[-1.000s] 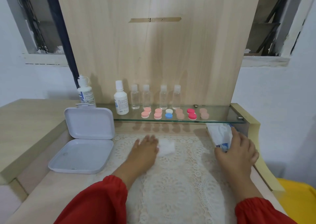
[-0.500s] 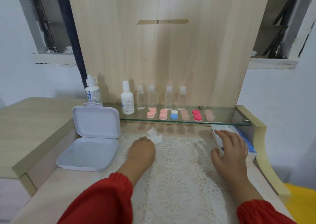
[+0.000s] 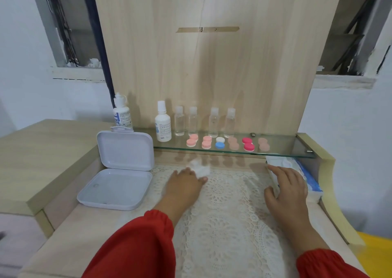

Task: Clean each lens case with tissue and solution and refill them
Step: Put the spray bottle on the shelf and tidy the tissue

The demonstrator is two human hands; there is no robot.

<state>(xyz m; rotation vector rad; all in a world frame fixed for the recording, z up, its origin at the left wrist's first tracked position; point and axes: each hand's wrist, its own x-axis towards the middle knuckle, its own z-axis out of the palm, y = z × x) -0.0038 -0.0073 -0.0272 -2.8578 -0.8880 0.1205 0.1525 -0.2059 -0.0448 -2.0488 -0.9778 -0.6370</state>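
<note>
Left hand (image 3: pixel 184 183) pinches crumpled tissue (image 3: pixel 199 167) over the lace mat (image 3: pixel 229 218), just below the glass shelf (image 3: pixel 282 151). Right hand (image 3: pixel 286 189) rests flat, fingers spread, on tissue pack (image 3: pixel 305 172). Lens cases (image 3: pixel 227 143) sit in a row on the shelf.

Both arms reach forward in red sleeves gathered at the wrists. The left hand (image 3: pixel 185 185) lies palm down, knuckles up, its fingers curled round a crumpled white tissue (image 3: pixel 199 168) that sticks out just beyond the fingertips. The right hand (image 3: pixel 286 189) is also palm down, fingers spread and fairly straight, thumb splayed toward the left hand, fingertips resting on a tissue pack (image 3: pixel 297 171).
</note>
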